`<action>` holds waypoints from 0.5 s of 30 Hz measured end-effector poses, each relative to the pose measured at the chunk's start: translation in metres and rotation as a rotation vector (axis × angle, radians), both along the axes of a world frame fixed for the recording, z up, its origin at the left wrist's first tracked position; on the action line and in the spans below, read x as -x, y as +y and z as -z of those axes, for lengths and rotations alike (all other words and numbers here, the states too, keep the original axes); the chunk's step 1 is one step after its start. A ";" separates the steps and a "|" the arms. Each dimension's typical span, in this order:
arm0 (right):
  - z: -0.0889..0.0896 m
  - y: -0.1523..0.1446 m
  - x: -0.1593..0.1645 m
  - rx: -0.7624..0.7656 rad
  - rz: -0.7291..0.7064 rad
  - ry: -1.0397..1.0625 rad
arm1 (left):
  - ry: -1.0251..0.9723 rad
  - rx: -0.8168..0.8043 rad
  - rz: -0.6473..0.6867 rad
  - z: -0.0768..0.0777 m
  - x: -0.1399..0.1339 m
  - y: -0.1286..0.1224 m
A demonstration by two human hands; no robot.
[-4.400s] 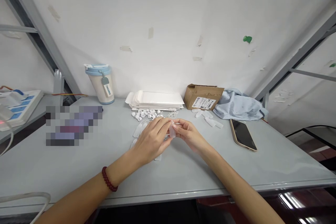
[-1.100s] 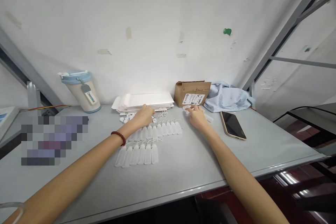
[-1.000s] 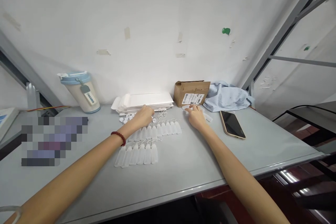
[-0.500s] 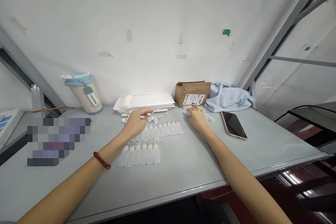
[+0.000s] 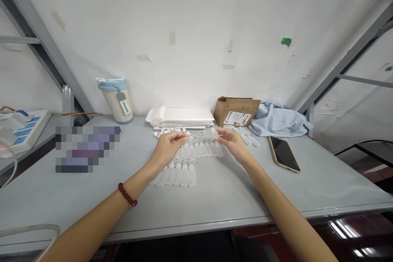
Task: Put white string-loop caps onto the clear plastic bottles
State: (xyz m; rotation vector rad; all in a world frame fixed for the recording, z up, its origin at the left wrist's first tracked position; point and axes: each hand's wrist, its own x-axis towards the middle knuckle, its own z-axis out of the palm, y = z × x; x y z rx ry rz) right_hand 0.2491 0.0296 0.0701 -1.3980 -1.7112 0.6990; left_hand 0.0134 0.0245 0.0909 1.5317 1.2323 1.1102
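Observation:
My left hand (image 5: 168, 145) is closed in a pinch on a thin white cord with a small round white end piece (image 5: 190, 138). My right hand (image 5: 235, 143) pinches a translucent white plastic sleeve (image 5: 214, 133), held up a little to the right of the cord. Below both hands lie a back row of similar sleeves (image 5: 199, 150) with cords looped at their tops and a front row of sleeves (image 5: 184, 175). My left forearm partly covers the rows' left ends. More white cord pieces (image 5: 161, 132) lie behind my left hand. Several loose sleeves (image 5: 253, 141) rest beyond my right hand.
Against the wall stand a blue-lidded tumbler (image 5: 118, 100), a stack of white envelopes (image 5: 187, 115), a cardboard box (image 5: 238, 111) and a crumpled light-blue cloth (image 5: 279, 119). A phone (image 5: 284, 154) lies at right. At left is a blurred-out patch (image 5: 89, 147) and a power strip (image 5: 29, 133).
My right hand has come away from the loose sleeves by the box, bringing one left towards my left hand. The left hand now pinches a cord's round end. The view has shifted left.

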 end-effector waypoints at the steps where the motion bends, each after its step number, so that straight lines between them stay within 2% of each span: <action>1: -0.003 -0.005 0.005 0.054 -0.072 0.147 | 0.003 -0.013 -0.007 -0.001 -0.002 -0.003; 3: -0.008 -0.012 0.013 0.154 -0.182 0.341 | -0.014 -0.027 -0.009 -0.003 -0.004 -0.007; 5: -0.009 -0.017 0.019 0.237 -0.258 0.416 | -0.045 -0.006 0.014 -0.005 -0.005 -0.009; 10: -0.007 -0.018 0.023 0.338 -0.411 0.482 | -0.078 0.047 0.073 -0.006 -0.007 -0.014; 15: -0.008 -0.020 0.025 0.359 -0.472 0.449 | -0.104 0.031 0.128 0.000 -0.011 -0.017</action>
